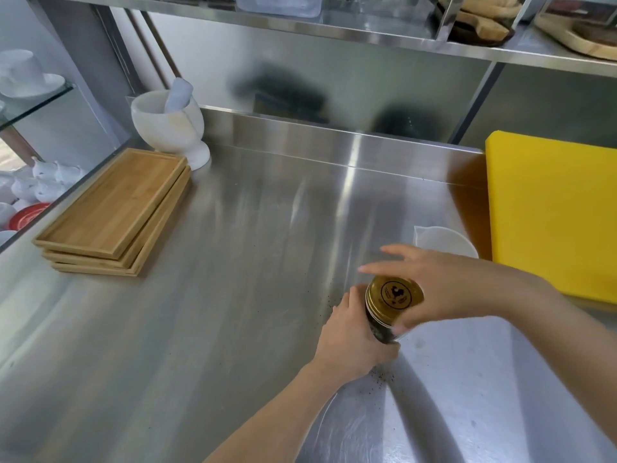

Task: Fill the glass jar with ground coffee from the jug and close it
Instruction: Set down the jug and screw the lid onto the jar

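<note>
The glass jar (380,330) stands on the steel counter, dark ground coffee showing through its wall. A gold lid (394,293) with a dark round emblem sits on its mouth. My left hand (350,342) wraps around the jar's body from the left. My right hand (437,289) lies over the lid from the right, thumb at the lid's near edge and fingers spread above its far edge. Behind my right hand a white jug (444,240) with a spout stands on the counter, partly hidden.
Coffee grains (380,375) are scattered on the counter (233,295) around the jar. A yellow cutting board (551,208) lies at the right. Stacked wooden trays (113,212) and a white mortar with pestle (170,128) sit at the back left. A shelf runs overhead.
</note>
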`<state>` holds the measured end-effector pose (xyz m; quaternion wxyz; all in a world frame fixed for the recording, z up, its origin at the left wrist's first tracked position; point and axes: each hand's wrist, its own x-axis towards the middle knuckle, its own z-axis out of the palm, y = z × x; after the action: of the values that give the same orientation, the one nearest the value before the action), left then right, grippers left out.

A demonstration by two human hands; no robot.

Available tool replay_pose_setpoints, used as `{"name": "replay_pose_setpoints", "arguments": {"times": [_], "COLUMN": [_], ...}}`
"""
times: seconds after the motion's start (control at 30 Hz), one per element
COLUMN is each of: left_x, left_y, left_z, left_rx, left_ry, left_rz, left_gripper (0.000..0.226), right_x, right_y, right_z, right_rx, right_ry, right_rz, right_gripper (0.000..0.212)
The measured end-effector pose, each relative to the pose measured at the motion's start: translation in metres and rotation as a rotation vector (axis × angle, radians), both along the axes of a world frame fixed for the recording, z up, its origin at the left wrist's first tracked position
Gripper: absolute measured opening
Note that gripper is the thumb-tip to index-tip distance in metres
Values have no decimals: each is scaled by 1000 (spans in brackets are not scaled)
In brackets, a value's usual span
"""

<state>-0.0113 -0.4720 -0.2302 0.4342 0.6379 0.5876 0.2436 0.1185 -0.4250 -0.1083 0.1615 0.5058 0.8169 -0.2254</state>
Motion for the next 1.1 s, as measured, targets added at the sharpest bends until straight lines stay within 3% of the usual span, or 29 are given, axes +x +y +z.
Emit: {"name": "replay_pose_setpoints", "arguments": {"times": [0.1, 0.23, 0.37, 0.47, 0.53, 0.57, 0.83, 1.1], "left_x": [1, -1, -1, -2, -2, -2, -4, -1], "left_y": [0, 1, 1, 1, 2, 2, 2, 0], "left_z": [1, 1, 2, 3, 2, 2, 1, 0], "left_rx": [-6, -19, -19, -19, -16, -15, -19, 23], "left_ry": [10, 3, 25, 0, -4, -6, -39, -31], "left_rz": [-3, -2, -36, -20, -26, -25, -28, -22], "left_gripper": [81, 72, 75, 73, 74, 74, 60, 67], "right_x": [6, 0, -8, 2, 7, 10, 8, -2], "right_y": [2, 1, 1, 3, 3, 2, -12, -22], "right_z": [5, -6, -18, -9, -8, -12, -59, -76], "right_rx": [-70, 160, 420, 192, 18, 36, 606, 742], "right_ry": [6, -46, -214, -61, -6, -19, 31, 41], "right_rz": [191, 162, 102, 71, 137, 177, 267, 62], "right_gripper": [71, 48, 89, 66, 66, 68, 48, 53]}}
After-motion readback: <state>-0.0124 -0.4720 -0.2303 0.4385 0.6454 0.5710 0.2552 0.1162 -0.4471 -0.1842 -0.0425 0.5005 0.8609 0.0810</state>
